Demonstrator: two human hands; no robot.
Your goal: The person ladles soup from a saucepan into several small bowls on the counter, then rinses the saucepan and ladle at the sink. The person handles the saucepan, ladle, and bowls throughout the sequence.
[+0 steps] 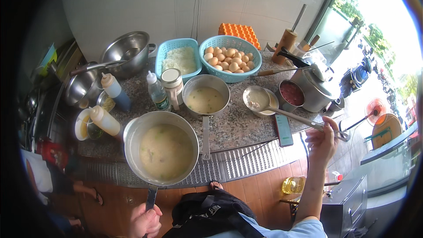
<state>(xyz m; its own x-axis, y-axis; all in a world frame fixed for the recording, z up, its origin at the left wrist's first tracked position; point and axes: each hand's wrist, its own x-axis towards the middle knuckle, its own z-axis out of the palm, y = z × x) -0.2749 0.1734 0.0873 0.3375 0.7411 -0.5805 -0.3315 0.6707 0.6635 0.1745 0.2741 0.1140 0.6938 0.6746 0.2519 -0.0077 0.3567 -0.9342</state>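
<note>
My left hand grips the handle of a metal saucepan of pale porridge with green bits, held out at the counter's front edge. In my right hand is the handle of a metal ladle. Its bowl holds some pale porridge and hangs over a small bowl with similar contents. A second, smaller saucepan of porridge sits on the speckled stone counter, handle toward me. Right of the small bowl stands a metal cup of reddish minced food.
Behind are a blue basket of eggs, a blue basket of white rice or noodles and steel bowls. Squeeze bottles stand left. A phone lies at the front edge, near a lidded pot. Another person is at left.
</note>
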